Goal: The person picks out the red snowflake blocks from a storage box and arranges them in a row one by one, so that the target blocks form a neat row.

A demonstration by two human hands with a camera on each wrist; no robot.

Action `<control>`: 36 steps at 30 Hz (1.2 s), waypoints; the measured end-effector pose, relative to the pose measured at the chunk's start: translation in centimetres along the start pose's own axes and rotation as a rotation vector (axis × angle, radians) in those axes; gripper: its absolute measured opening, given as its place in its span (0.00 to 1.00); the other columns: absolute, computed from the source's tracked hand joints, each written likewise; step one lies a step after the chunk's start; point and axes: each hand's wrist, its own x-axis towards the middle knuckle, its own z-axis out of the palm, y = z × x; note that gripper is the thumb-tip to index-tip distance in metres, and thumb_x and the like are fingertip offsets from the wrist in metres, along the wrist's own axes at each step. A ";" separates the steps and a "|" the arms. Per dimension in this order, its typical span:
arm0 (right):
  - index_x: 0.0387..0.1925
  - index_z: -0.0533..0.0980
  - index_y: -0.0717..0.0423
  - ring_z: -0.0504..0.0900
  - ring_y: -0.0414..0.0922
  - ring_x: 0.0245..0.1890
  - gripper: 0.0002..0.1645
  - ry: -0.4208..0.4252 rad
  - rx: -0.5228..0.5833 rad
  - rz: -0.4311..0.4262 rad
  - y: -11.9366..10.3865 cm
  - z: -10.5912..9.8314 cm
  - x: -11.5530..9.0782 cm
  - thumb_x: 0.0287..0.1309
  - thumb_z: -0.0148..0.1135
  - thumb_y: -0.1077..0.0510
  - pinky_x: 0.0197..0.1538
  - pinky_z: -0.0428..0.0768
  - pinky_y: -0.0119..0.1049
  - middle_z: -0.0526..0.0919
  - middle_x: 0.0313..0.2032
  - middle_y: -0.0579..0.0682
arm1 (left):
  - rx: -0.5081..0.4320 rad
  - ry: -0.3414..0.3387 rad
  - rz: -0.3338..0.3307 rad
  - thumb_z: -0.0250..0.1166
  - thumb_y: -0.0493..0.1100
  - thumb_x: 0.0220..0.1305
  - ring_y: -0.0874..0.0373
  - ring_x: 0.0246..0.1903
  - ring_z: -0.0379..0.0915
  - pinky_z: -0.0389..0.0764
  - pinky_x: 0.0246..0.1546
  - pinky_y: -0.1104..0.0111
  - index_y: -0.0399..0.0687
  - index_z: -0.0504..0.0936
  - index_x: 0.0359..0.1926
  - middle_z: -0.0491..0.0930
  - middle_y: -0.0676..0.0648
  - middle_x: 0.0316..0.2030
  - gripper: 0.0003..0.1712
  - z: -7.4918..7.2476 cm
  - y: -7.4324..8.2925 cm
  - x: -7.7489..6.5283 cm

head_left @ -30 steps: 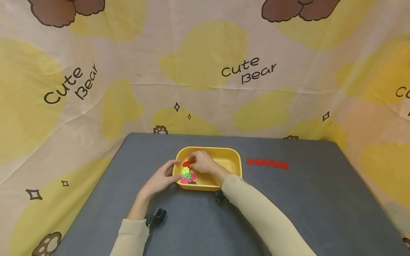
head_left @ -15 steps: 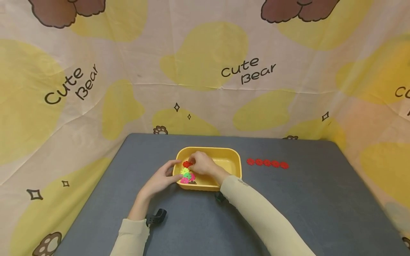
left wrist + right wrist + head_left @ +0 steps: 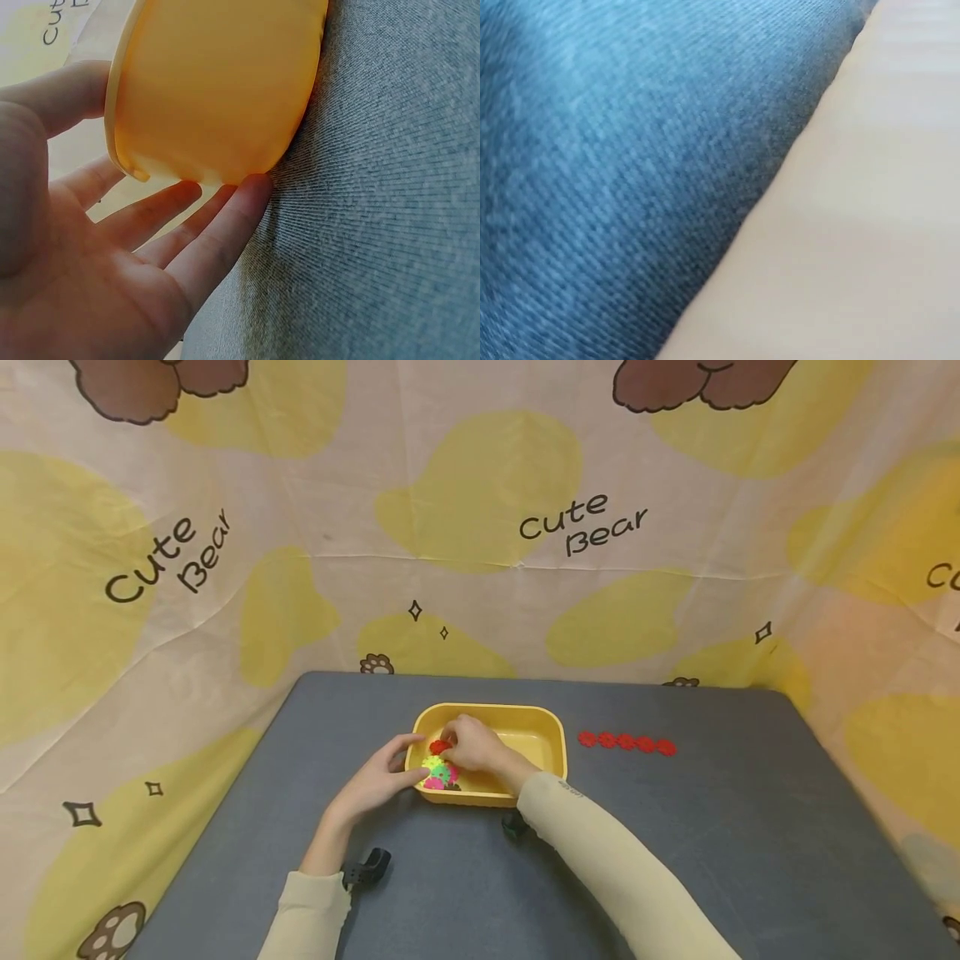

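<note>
A yellow plastic tray stands on the table. My left hand holds its left end, thumb over the rim and fingers against the outer wall, as the left wrist view shows on the tray wall. Inside the tray, my right hand has its fingers curled down, pinching at a red snowflake disc; the fingertips are partly hidden. Close by in the tray's left end lie a yellow snowflake disc, a green one and pink ones.
To the right of the tray, several red snowflake discs lie in a row on the grey table. A printed cloth hangs behind and at both sides. The right wrist view shows mostly cloth and a pale sleeve.
The red disc at my right fingertips and the yellow disc below it have shifted slightly. Both hands stay nearly where they were, the left still on the tray.
</note>
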 end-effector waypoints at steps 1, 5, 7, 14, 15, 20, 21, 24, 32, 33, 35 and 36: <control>0.44 0.85 0.57 0.75 0.44 0.39 0.15 -0.005 0.003 0.004 0.0 0.0 0.0 0.58 0.73 0.54 0.46 0.77 0.36 0.80 0.37 0.47 | 0.000 -0.001 0.002 0.69 0.49 0.67 0.40 0.70 0.65 0.71 0.64 0.45 0.50 0.65 0.73 0.60 0.42 0.74 0.37 0.0 0.0 0.0; 0.43 0.85 0.57 0.74 0.44 0.38 0.16 -0.008 0.018 0.016 -0.1 -0.1 -0.1 0.57 0.74 0.51 0.44 0.76 0.36 0.79 0.35 0.46 | -0.002 -0.003 0.005 0.69 0.48 0.67 0.41 0.69 0.65 0.71 0.64 0.46 0.50 0.65 0.73 0.60 0.42 0.74 0.37 0.0 0.0 0.0; 0.43 0.85 0.57 0.74 0.44 0.38 0.16 -0.006 0.026 0.027 -0.2 -0.1 -0.2 0.58 0.74 0.50 0.45 0.76 0.36 0.80 0.35 0.46 | -0.007 -0.006 0.006 0.69 0.48 0.68 0.41 0.70 0.65 0.71 0.65 0.46 0.50 0.65 0.73 0.60 0.41 0.74 0.37 0.0 0.0 0.0; 0.42 0.83 0.56 0.75 0.44 0.38 0.12 -0.002 0.037 0.046 -0.3 0.0 -0.2 0.59 0.72 0.54 0.45 0.78 0.36 0.80 0.37 0.46 | -0.025 -0.012 0.007 0.69 0.46 0.68 0.43 0.69 0.66 0.72 0.64 0.47 0.49 0.65 0.73 0.60 0.41 0.74 0.37 0.1 0.3 0.0; 0.42 0.83 0.56 0.75 0.44 0.38 0.12 -0.002 0.037 0.046 -0.3 0.0 -0.2 0.59 0.72 0.55 0.45 0.78 0.36 0.80 0.37 0.46 | -0.025 -0.011 0.007 0.69 0.46 0.68 0.43 0.69 0.66 0.72 0.64 0.47 0.49 0.65 0.73 0.59 0.41 0.74 0.37 0.1 0.3 0.0; 0.44 0.83 0.56 0.75 0.44 0.38 0.15 0.002 0.023 0.040 -0.1 0.1 -0.1 0.57 0.73 0.54 0.45 0.77 0.36 0.79 0.38 0.47 | -0.026 -0.011 0.010 0.69 0.46 0.68 0.43 0.69 0.67 0.72 0.64 0.48 0.48 0.65 0.73 0.60 0.41 0.74 0.37 0.1 0.3 -0.1; 0.45 0.83 0.56 0.75 0.44 0.39 0.16 0.003 0.020 0.038 -0.1 0.1 -0.1 0.57 0.73 0.53 0.45 0.77 0.36 0.80 0.38 0.47 | -0.025 -0.011 0.011 0.69 0.47 0.68 0.42 0.68 0.67 0.72 0.64 0.48 0.48 0.65 0.73 0.60 0.40 0.74 0.37 0.0 0.2 0.0; 0.47 0.84 0.57 0.75 0.43 0.40 0.19 0.006 0.003 0.032 -0.1 0.2 -0.1 0.58 0.73 0.51 0.47 0.78 0.36 0.80 0.40 0.48 | -0.023 -0.011 0.006 0.70 0.48 0.67 0.42 0.68 0.67 0.72 0.64 0.47 0.48 0.65 0.73 0.60 0.41 0.74 0.38 0.1 0.1 0.0; 0.44 0.84 0.56 0.74 0.43 0.37 0.17 0.008 -0.003 0.047 -0.5 0.1 -0.2 0.59 0.73 0.50 0.42 0.77 0.34 0.78 0.38 0.47 | -0.010 -0.007 0.004 0.69 0.47 0.68 0.41 0.70 0.65 0.71 0.65 0.46 0.48 0.65 0.73 0.59 0.41 0.74 0.37 0.0 0.1 0.0; 0.43 0.84 0.56 0.74 0.43 0.37 0.16 0.007 0.004 0.051 -0.5 0.1 -0.2 0.59 0.73 0.50 0.42 0.77 0.34 0.78 0.37 0.47 | -0.009 -0.007 0.005 0.69 0.47 0.68 0.41 0.70 0.65 0.71 0.65 0.46 0.48 0.65 0.73 0.60 0.41 0.74 0.37 0.0 0.1 0.0; 0.42 0.84 0.56 0.74 0.43 0.37 0.15 0.006 0.015 0.057 -0.5 0.2 -0.2 0.59 0.73 0.51 0.43 0.77 0.34 0.78 0.37 0.46 | -0.011 -0.006 0.003 0.69 0.48 0.68 0.41 0.70 0.65 0.71 0.65 0.46 0.49 0.65 0.73 0.59 0.41 0.74 0.37 -0.1 0.0 0.0; 0.42 0.84 0.56 0.74 0.43 0.37 0.15 0.004 0.020 0.059 -0.4 0.2 -0.2 0.58 0.73 0.52 0.43 0.77 0.34 0.78 0.37 0.46 | -0.013 -0.006 0.003 0.69 0.47 0.68 0.41 0.70 0.64 0.70 0.65 0.46 0.49 0.65 0.73 0.59 0.41 0.74 0.37 -0.1 0.0 0.0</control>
